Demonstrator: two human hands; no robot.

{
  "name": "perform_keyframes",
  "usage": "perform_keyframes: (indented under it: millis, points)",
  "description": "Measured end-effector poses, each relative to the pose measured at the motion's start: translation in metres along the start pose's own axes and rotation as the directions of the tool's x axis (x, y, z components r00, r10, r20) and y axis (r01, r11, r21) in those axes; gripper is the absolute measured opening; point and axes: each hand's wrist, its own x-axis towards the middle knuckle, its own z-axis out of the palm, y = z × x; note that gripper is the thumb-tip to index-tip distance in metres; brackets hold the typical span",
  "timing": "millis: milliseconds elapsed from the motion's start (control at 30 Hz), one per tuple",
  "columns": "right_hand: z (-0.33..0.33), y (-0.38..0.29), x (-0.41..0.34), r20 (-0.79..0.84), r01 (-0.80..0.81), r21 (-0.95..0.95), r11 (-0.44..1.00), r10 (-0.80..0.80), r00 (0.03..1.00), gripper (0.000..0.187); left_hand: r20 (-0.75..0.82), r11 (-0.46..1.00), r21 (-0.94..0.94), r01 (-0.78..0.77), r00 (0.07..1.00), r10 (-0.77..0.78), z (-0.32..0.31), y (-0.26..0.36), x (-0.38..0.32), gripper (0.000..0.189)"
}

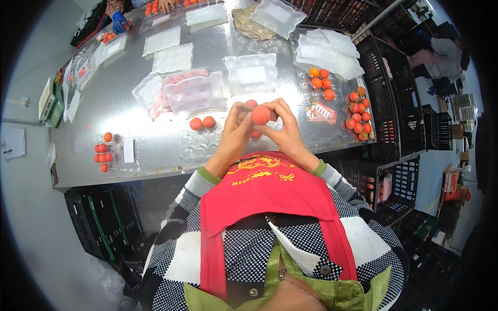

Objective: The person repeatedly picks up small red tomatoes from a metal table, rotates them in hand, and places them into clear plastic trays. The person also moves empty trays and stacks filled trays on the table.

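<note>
Between my left hand (235,126) and my right hand (287,126) is a round orange-red fruit (261,115), gripped by the fingers and thumbs of both. A second red fruit (251,103) shows just behind my fingers; whether it is held is unclear. Below my hands, another fruit (256,134) is partly hidden by my thumbs. Under and left of my left hand lies a clear plastic tray (200,145) with round cups. Two fruits, one of them an orange-red fruit (196,124), sit in its far part.
Stacked translucent trays (194,93) and white liners (328,50) cover parts of the metal table (116,85). Loose fruits (358,116) lie by the right edge, near printed labels (321,113). Black crates (383,97) stand right. Another person's blue-gloved hand (120,23) works far left.
</note>
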Motion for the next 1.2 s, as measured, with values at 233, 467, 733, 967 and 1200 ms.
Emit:
perform_keyframes:
  millis: [233,467,733,967,1200]
  points:
    - [0.009,0.002,0.006,-0.08,0.189,-0.395,0.899,-0.239,0.968,0.046,-0.115,0.876,0.467,-0.121,0.974,0.196,-0.004,0.009,-0.004,0.027]
    - [0.012,0.014,0.001,-0.002,0.205,-0.348,0.915,-0.219,0.976,0.042,-0.116,0.685,0.684,-0.25,0.89,0.44,-0.043,0.014,-0.023,0.043]
    - [0.003,0.08,-0.023,0.038,-0.015,-0.345,0.939,0.03,0.999,0.034,-0.11,0.278,0.96,-0.032,0.869,0.482,-0.116,-0.001,-0.064,0.043]
    - [0.004,0.092,-0.032,0.193,-0.073,-0.346,0.935,0.147,0.97,0.032,-0.026,0.074,0.997,-0.016,0.848,0.53,-0.135,-0.034,-0.06,0.042]
    - [0.019,0.085,-0.022,0.392,0.232,-0.564,0.793,0.01,0.92,0.037,-0.002,0.069,0.997,-0.045,0.828,0.561,-0.144,-0.049,-0.055,0.041]
